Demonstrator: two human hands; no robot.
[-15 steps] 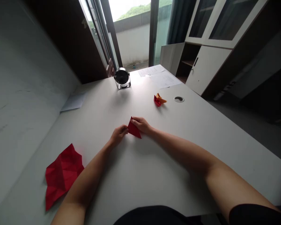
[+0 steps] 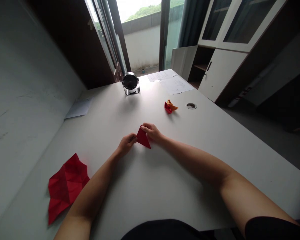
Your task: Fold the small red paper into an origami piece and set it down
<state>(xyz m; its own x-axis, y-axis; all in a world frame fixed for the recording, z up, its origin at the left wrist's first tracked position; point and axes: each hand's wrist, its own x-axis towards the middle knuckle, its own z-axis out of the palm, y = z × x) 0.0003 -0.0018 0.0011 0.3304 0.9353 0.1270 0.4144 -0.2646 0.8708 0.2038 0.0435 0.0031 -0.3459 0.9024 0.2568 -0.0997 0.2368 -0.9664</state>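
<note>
A small folded red paper triangle (image 2: 142, 138) lies on the white table (image 2: 165, 186) in front of me. My left hand (image 2: 126, 143) pinches its left edge with thumb and fingers. My right hand (image 2: 153, 132) presses on its upper right corner and covers part of it. Both hands rest low on the tabletop.
A crumpled red paper sheet (image 2: 65, 185) lies near the left front edge. A small red and orange folded paper figure (image 2: 170, 106) sits farther back, beside a round cable hole (image 2: 191, 106). A black and chrome round object (image 2: 130, 83) and white sheets (image 2: 176, 85) lie at the far end.
My right hand's fingers have shifted slightly along the upper edge of the red triangle. Everything else stays where it was.
</note>
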